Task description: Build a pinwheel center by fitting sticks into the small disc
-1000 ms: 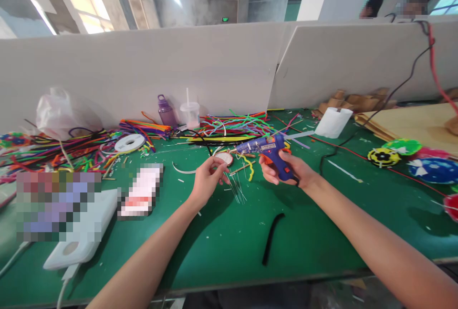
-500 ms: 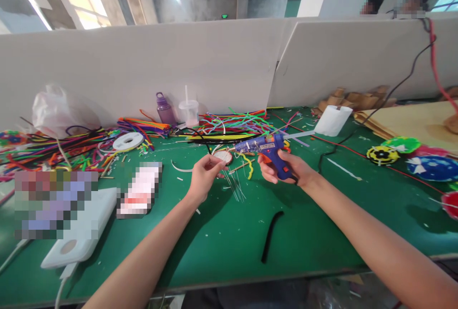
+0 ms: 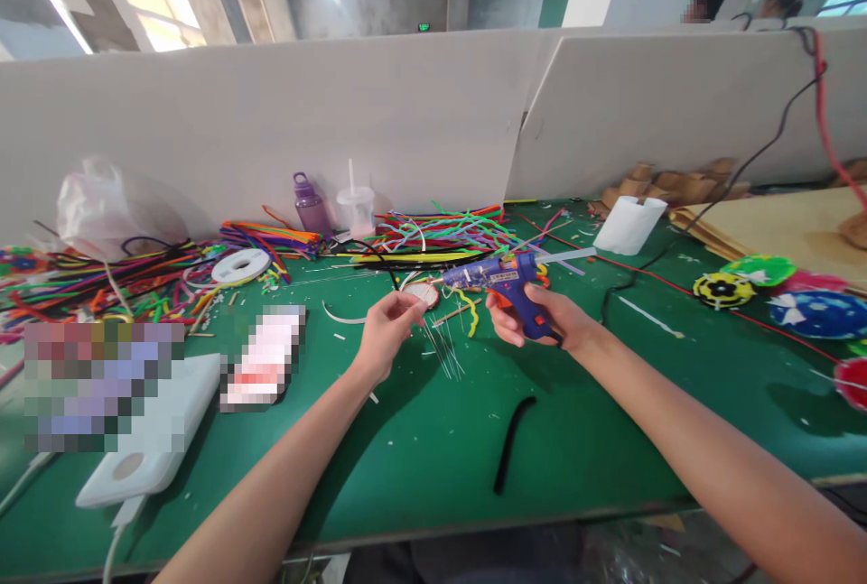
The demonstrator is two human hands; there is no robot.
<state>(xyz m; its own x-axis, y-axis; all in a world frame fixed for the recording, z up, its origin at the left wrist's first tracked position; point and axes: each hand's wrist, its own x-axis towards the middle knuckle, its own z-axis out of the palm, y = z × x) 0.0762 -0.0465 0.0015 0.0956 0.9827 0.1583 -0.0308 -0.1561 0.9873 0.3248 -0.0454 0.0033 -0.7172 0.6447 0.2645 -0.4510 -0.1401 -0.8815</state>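
My right hand (image 3: 535, 318) is wrapped round the grip of a blue glue gun (image 3: 498, 277), with a clear glue stick (image 3: 565, 254) poking out of its rear. The gun's nozzle points left, at the edge of a small round disc (image 3: 421, 293) with a whitish face and a reddish-brown rim. My left hand (image 3: 391, 331) pinches that disc between thumb and fingers, just above the table. Under it lie several thin wires (image 3: 443, 351). A yellow pipe cleaner piece (image 3: 471, 313) rests below the nozzle, and a short black pipe cleaner (image 3: 513, 444) lies nearer me.
Pipe cleaners (image 3: 447, 236) are heaped along the back, beside a purple bottle (image 3: 312, 207) and a lidded cup (image 3: 356, 210). A phone (image 3: 264, 358) and white power bank (image 3: 153, 440) lie left. Right are a white roll (image 3: 629, 225), cables and colourful discs (image 3: 819, 318).
Both hands, the disc and the glue gun hold nearly the same place. The whole view has shifted very slightly.
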